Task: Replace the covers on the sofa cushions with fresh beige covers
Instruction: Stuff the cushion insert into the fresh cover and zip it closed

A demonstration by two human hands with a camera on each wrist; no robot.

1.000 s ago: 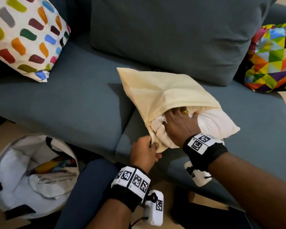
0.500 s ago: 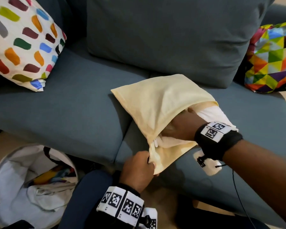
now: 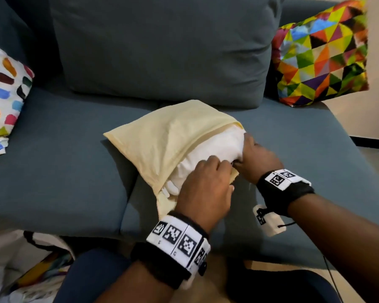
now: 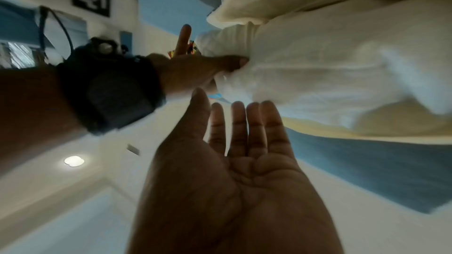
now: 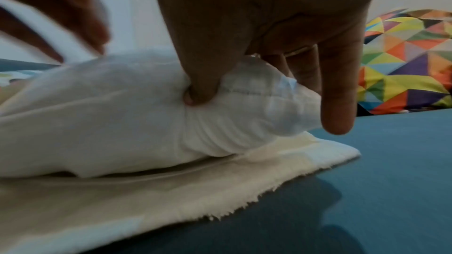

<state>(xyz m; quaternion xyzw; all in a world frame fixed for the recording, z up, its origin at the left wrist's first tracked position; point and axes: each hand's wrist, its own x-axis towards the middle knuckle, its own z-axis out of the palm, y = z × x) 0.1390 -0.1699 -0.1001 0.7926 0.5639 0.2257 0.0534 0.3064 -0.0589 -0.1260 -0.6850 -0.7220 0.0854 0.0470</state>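
Note:
A beige cover (image 3: 162, 136) lies on the sofa seat (image 3: 53, 162), its open side facing me. A white cushion insert (image 3: 217, 147) sits partly inside it, with its near edge sticking out. My right hand (image 3: 253, 157) pinches the insert's right corner: in the right wrist view the thumb (image 5: 200, 92) digs into the white insert (image 5: 97, 123) while the other fingers sit behind it and one points straight down. The beige cover (image 5: 146, 190) lies flat underneath. My left hand (image 3: 206, 184) is over the insert's near edge. In the left wrist view its fingers (image 4: 247, 123) are straight, close to the white insert (image 4: 342, 65).
A large blue-grey back cushion (image 3: 162, 47) stands behind the cover. A white cushion with coloured dabs (image 3: 2, 101) leans at the left and a cushion with coloured triangles (image 3: 322, 53) at the right. A white bag with fabric in it (image 3: 20, 270) is on the floor, lower left.
My left hand has let go of the cover's lower edge and moved up to the insert. My right hand has come out of the cover and taken the insert's corner.

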